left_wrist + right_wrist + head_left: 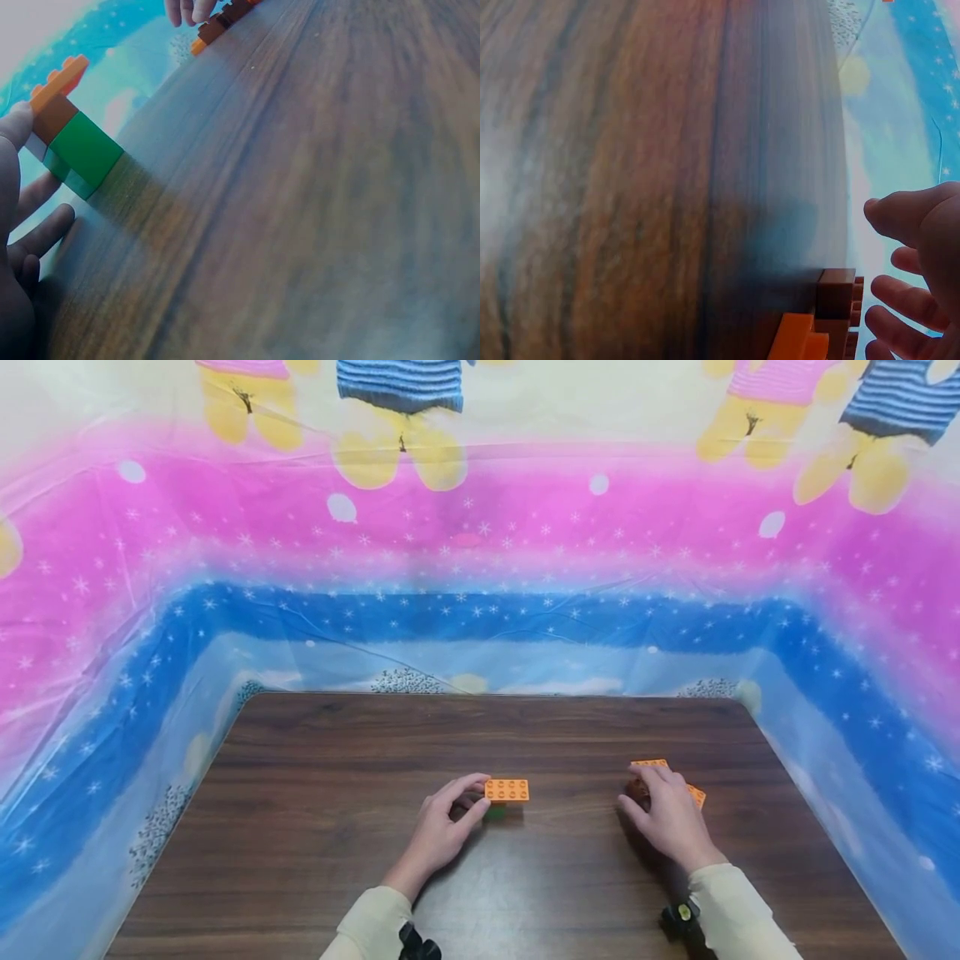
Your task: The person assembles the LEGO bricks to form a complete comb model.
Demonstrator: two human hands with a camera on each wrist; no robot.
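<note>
Stack [507,790], orange over brown over green, near mid-table, looks seated. Left hand [442,828] has its grip pinching the left end; orange top's long axis runs left-right, right end towards the other bricks [697,796], well apart. Right hand [670,820] nearer those: over them, fingers spread, contact can't tell. Table [315,760] dark wood; printed cloth [480,535] behind and at both sides

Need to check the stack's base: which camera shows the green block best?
Left wrist: the green block appears large and mostly uncovered. The head view shows only a small patch below the orange brick; the right wrist view shows none of it.
</note>
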